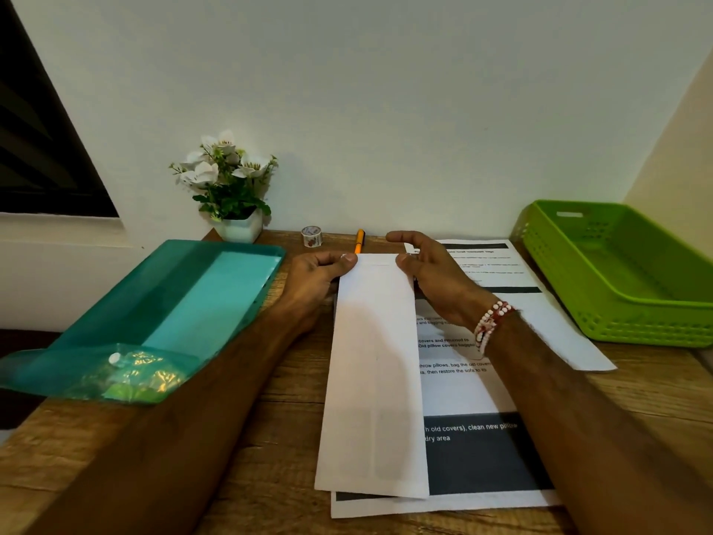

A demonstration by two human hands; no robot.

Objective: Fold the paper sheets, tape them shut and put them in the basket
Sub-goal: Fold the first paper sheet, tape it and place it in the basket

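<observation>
A long folded white paper sheet (pixel 374 372) lies lengthwise on the wooden desk, partly over printed sheets (pixel 482 453). My left hand (pixel 316 278) pinches its far left corner between thumb and fingers. My right hand (pixel 428 272), with a bead bracelet on the wrist, holds the far right corner with curled fingers. A small roll of patterned tape (pixel 311 236) stands at the back of the desk. The green plastic basket (pixel 617 303) sits at the right with nothing visible inside it.
A teal plastic folder (pixel 162 310) with a small clear bag on it lies at the left. A white pot of artificial flowers (pixel 231 195) stands by the wall. An orange pen (pixel 359 241) lies behind the folded sheet.
</observation>
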